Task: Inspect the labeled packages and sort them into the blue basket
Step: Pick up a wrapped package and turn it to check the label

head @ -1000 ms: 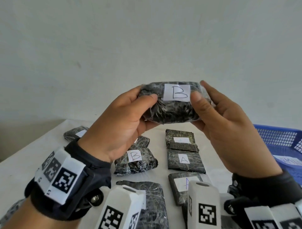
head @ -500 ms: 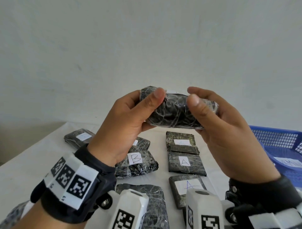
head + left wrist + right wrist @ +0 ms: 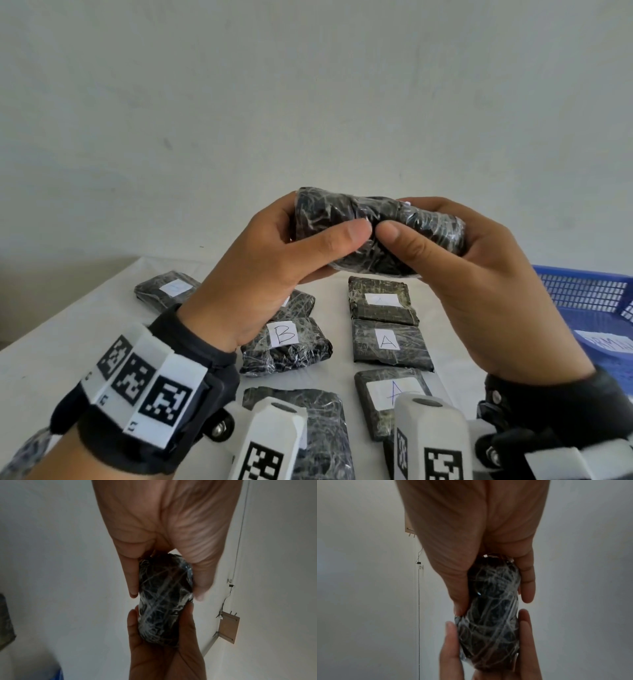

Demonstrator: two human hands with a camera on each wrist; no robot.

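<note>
Both hands hold one black film-wrapped package [image 3: 370, 219] in the air above the table. My left hand [image 3: 322, 226] grips its left end and my right hand [image 3: 411, 219] its right end, thumbs nearly touching in front. No label shows on the side facing me. The left wrist view has the package [image 3: 163, 595] between my left hand's [image 3: 166, 595] fingers and thumb. In the right wrist view it [image 3: 491, 615] sits in my right hand [image 3: 494, 605]. The blue basket [image 3: 582, 291] stands at the right.
Several more wrapped packages lie on the white table [image 3: 68, 342] below the hands: one marked B [image 3: 286, 346], one marked A [image 3: 388, 342], another A [image 3: 394, 394], one far left [image 3: 168, 289]. Something with a white label [image 3: 606, 342] lies in the basket.
The held package has been turned so its B label no longer faces me. Both hands came down a little and the thumbs moved together at the front.
</note>
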